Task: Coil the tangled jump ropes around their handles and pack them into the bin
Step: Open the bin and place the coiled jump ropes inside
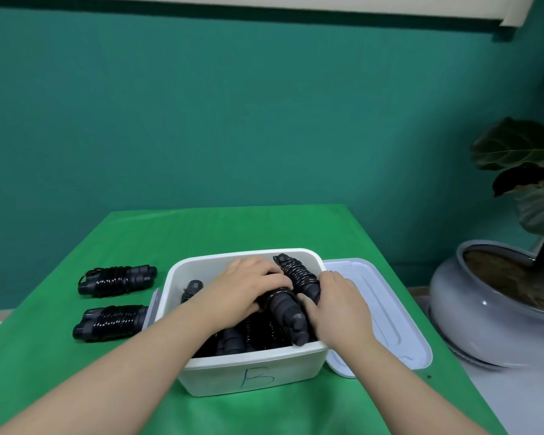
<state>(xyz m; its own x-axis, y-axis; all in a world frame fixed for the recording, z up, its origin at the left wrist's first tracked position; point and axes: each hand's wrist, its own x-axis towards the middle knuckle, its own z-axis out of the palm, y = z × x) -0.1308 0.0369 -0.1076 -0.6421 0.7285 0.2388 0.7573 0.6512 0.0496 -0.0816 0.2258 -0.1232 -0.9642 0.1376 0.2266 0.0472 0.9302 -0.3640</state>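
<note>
A white bin [252, 368] marked "B" stands on the green table and holds several black coiled jump ropes. On top of them lies one coiled jump rope [288, 304], its handles pointing toward me. My left hand [245, 287] curls over its left side. My right hand [336, 301] grips it from the right, thumb against the handle. A second bundle [296, 273] leans on the bin's far right wall. Two more coiled ropes lie on the table left of the bin, one farther away [117, 280] and one nearer to me [109, 321].
The bin's white lid [377, 312] lies flat against the bin's right side. A grey plant pot [484, 306] with a large-leafed plant stands on the floor to the right of the table. A teal wall is behind.
</note>
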